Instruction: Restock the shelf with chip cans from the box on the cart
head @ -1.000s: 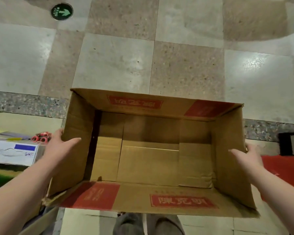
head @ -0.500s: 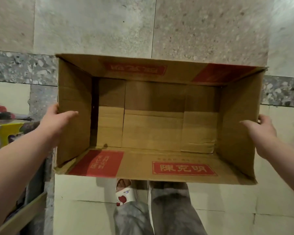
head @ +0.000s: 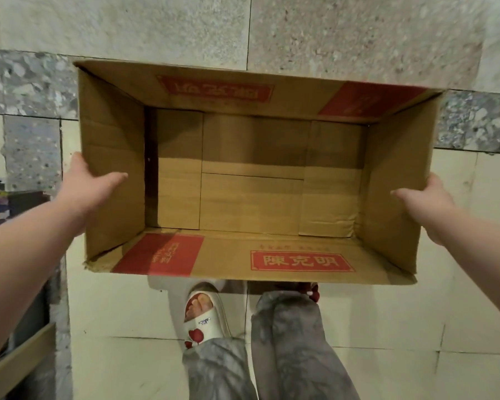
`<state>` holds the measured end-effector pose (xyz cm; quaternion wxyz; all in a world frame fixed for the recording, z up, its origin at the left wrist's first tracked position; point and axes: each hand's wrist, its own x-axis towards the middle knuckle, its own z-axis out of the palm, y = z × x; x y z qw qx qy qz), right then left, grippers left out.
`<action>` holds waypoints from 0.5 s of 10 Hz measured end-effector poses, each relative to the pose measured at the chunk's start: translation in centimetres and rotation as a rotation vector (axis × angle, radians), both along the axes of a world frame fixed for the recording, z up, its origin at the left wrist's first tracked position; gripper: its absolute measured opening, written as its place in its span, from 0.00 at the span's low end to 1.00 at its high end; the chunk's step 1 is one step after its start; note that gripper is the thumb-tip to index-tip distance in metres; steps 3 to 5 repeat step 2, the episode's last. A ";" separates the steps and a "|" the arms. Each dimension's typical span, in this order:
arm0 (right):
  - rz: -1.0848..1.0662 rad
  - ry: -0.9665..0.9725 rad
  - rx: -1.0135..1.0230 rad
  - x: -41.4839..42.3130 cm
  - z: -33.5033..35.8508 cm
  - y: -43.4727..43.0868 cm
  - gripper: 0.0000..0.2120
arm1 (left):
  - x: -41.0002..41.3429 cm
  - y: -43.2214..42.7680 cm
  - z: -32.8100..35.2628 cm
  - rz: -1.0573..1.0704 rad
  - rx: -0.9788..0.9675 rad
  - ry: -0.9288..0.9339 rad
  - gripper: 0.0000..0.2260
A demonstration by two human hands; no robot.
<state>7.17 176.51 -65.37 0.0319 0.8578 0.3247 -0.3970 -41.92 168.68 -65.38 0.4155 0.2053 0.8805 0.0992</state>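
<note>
An open cardboard box (head: 251, 203) with red printed labels hangs in the air over the tiled floor, and nothing lies inside it. My left hand (head: 84, 187) grips its left wall, thumb inside and fingers outside. My right hand (head: 425, 202) grips the right wall the same way. No chip cans, cart or shelf shelves with cans show in this view.
My feet in white slippers (head: 204, 313) and grey trouser legs (head: 286, 347) stand under the box. A dark low shelf edge with packaged goods (head: 9, 209) lies at the far left. A wooden board edge (head: 18, 356) runs along the bottom left. Grey stone strip crosses the floor behind.
The box has come lower and nearer to my body while my view tilted down; my feet now show under it. Both hands kept their hold on the side walls.
</note>
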 end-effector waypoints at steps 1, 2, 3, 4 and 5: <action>0.077 -0.009 -0.055 -0.4 2.6 -2.2 0.31 | 2.8 -2.6 2.1 -0.370 -0.233 0.224 0.34; 0.174 0.008 -0.209 -0.2 6.7 -9.2 0.26 | 7.4 -10.5 4.9 -0.594 -0.401 -0.018 0.26; 0.174 0.008 -0.209 -0.2 6.7 -9.2 0.26 | 7.4 -10.5 4.9 -0.594 -0.401 -0.018 0.26; 0.174 0.008 -0.209 -0.2 6.7 -9.2 0.26 | 7.4 -10.5 4.9 -0.594 -0.401 -0.018 0.26; 0.174 0.008 -0.209 -0.2 6.7 -9.2 0.26 | 7.4 -10.5 4.9 -0.594 -0.401 -0.018 0.26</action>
